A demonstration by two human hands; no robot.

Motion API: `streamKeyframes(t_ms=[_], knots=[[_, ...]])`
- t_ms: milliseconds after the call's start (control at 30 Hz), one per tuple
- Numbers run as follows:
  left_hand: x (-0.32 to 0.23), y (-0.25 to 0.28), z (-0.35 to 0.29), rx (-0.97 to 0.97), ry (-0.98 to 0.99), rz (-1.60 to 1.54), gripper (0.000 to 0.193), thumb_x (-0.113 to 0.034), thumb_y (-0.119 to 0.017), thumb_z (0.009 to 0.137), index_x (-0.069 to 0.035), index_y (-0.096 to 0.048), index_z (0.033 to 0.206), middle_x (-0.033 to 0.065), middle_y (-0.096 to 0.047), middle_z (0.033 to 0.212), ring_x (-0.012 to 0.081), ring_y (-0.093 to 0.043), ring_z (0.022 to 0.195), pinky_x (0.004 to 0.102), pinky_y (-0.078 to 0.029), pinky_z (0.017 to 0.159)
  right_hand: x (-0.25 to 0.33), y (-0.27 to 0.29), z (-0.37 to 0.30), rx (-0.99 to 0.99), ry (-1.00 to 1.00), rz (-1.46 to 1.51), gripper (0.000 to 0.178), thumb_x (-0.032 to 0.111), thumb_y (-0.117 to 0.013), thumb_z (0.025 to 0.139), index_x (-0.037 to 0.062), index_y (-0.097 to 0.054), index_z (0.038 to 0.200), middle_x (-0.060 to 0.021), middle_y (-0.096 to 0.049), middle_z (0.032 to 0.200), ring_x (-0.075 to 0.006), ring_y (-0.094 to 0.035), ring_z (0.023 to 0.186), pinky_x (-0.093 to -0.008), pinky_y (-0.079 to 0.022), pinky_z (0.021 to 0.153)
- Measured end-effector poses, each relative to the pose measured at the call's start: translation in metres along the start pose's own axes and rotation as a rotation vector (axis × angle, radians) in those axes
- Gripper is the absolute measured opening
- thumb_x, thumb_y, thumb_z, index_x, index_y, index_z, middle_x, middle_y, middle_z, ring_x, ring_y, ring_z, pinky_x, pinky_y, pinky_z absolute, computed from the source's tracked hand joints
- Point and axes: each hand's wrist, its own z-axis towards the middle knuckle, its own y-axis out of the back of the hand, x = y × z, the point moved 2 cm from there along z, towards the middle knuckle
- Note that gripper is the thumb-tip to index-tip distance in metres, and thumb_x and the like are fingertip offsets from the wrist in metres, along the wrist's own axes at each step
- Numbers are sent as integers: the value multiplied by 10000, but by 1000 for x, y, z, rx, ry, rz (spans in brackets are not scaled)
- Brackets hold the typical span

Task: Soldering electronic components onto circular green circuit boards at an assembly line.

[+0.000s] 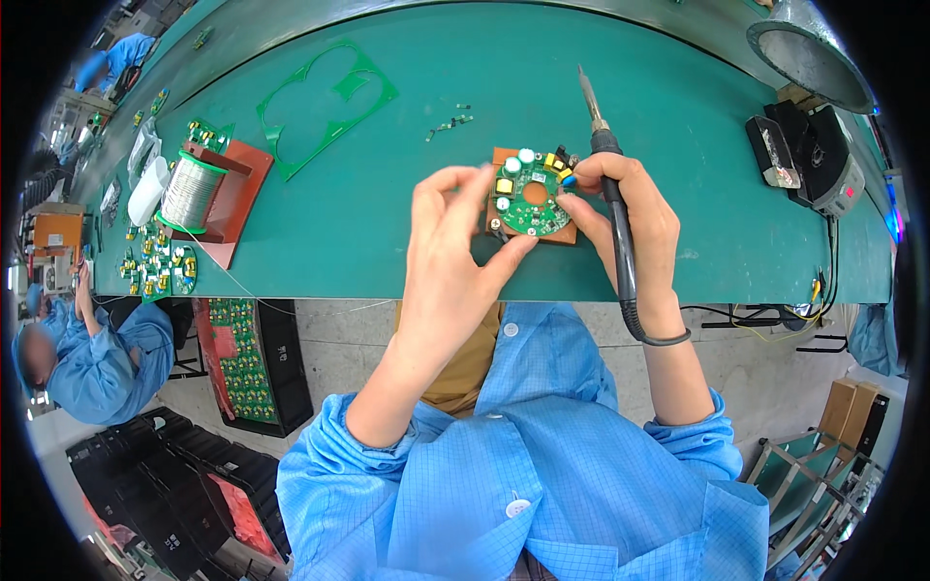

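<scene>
A round green circuit board (550,221) with a central hole lies on a square brown block (560,238) near the table's front edge. White, yellow and black components stand along its rim. My left hand (448,247) is beside the board, fingers apart. Its thumb reaches the lower edge and its slightly blurred index fingertip is by the upper left corner. My right hand (644,218) is closed around a black-handled soldering iron (617,218), tip pointing up and away from the board. The thumb and index finger of that hand are at the board's right edge, near a blue component.
A solder wire spool (194,194) on a reddish stand is at left, near several populated boards (160,266). A cut-out green panel frame (281,155) and small board scraps (450,124) lie farther back. At right are a soldering station (833,165) and a metal duct (809,58). Another person (107,358) sits left.
</scene>
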Motion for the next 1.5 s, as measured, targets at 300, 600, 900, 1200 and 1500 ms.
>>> streamKeyframes(t_ms=[300, 600, 900, 1200, 1500], knots=[[1, -1, -3, -51, -44, -33, 595, 8, -744, 640, -21, -532, 1195, 115, -493, 1142, 266, -485, 1038, 353, -429, 860, 2, 3, -1, -34, 75, 3, 338, -18, -753, 665, 40, -580, 950, -56, -618, 855, -139, -606, 765, -255, -503, 672], [2, 3, 1, 44, 92, -136, 555, -73, -710, 701, -36, -521, 1222, 133, -505, 1137, 267, -506, 1037, 349, -432, 876, 5, 3, 8, 37, -47, 133, 327, -41, -733, 674, 29, -582, 955, -49, -607, 862, -116, -599, 738, -239, -514, 671], [1, 3, -3, 24, 41, -83, 567, -72, -682, 731, -75, -518, 1274, 104, -511, 1173, 191, -530, 1032, 296, -435, 830, 9, 5, 4, 3, 41, -25, 335, -49, -734, 653, 36, -587, 942, -45, -600, 840, -137, -591, 703, -256, -488, 643], [-4, 9, 2, -38, -6, -555, 421, 9, -615, 804, -1, -541, 1218, 102, -485, 1146, 130, -539, 899, 264, -443, 785, 11, 9, 2, -77, 16, 181, 375, -67, -732, 671, 42, -566, 990, -63, -599, 893, -127, -592, 763, -248, -498, 687], [-17, 20, -2, -56, -83, -832, 377, 69, -598, 819, 48, -536, 1190, 104, -465, 1160, 107, -534, 875, 249, -447, 779, 27, 22, 6, -115, 196, 297, 508, -78, -731, 682, 45, -475, 1103, -119, -582, 979, -183, -577, 870, -292, -491, 743]])
